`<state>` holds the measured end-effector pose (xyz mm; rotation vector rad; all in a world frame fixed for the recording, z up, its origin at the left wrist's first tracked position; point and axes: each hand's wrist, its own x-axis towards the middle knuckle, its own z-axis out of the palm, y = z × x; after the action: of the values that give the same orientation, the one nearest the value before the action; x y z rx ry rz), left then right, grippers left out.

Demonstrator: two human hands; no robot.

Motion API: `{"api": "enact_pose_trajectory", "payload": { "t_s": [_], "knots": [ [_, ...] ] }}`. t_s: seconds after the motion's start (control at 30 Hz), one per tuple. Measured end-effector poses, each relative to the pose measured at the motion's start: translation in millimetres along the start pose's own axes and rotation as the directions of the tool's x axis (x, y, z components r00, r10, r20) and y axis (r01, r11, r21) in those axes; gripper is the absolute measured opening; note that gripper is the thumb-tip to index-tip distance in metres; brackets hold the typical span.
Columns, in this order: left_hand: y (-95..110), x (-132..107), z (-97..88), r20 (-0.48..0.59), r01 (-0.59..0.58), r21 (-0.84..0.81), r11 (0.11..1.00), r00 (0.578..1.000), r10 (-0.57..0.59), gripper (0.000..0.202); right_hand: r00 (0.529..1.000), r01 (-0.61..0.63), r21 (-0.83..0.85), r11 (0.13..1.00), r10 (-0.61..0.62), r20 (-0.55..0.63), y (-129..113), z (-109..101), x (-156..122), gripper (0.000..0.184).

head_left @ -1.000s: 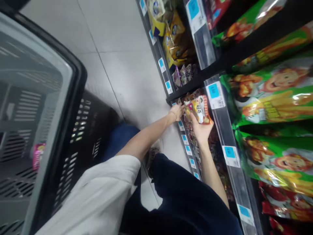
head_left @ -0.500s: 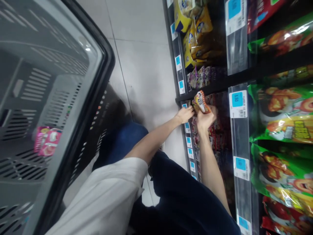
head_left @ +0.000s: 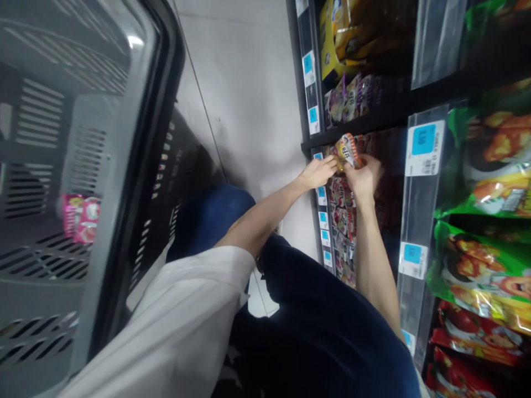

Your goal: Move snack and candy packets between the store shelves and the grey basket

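My right hand [head_left: 364, 178] is closed around a small yellow and red snack packet [head_left: 347, 150], held at the front of the lowest shelf [head_left: 327, 221]. My left hand [head_left: 318, 172] reaches to the same packet, with its fingertips pinching the packet's near edge. Under both hands several small red snack packets [head_left: 342, 221] stand in rows on that shelf, behind blue price tags [head_left: 323, 220].
A dark plastic shopping basket [head_left: 136, 166] fills the left side, with a pink packet [head_left: 78, 217] inside. Yellow bags [head_left: 340, 38] sit on the shelf above, large green bags [head_left: 489, 166] and red bags [head_left: 468, 331] at right. Pale floor tiles [head_left: 244, 99] lie between basket and shelves.
The view swung right and down. My right hand carried the packet lower toward the shelf, and my left hand came up to touch it.
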<state>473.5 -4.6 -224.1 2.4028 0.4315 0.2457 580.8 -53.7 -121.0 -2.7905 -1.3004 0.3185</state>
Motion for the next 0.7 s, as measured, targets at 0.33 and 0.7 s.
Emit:
{"api": "enact_pose_trajectory", "payload": {
  "t_s": [0.33,0.7],
  "knots": [
    [-5,-16,-7.7,-0.034,-0.040,-0.034,0.999,0.999,0.039,0.052,0.985,0.004,-0.112,0.994,0.016,0.171,14,14,26,0.029],
    [-4,9,-3.3,-0.205,0.158,-0.331,0.930,0.950,-0.235,0.073,0.996,0.062,-0.117,0.991,-0.054,0.075,-9,-8,17,0.031]
  ]
}}
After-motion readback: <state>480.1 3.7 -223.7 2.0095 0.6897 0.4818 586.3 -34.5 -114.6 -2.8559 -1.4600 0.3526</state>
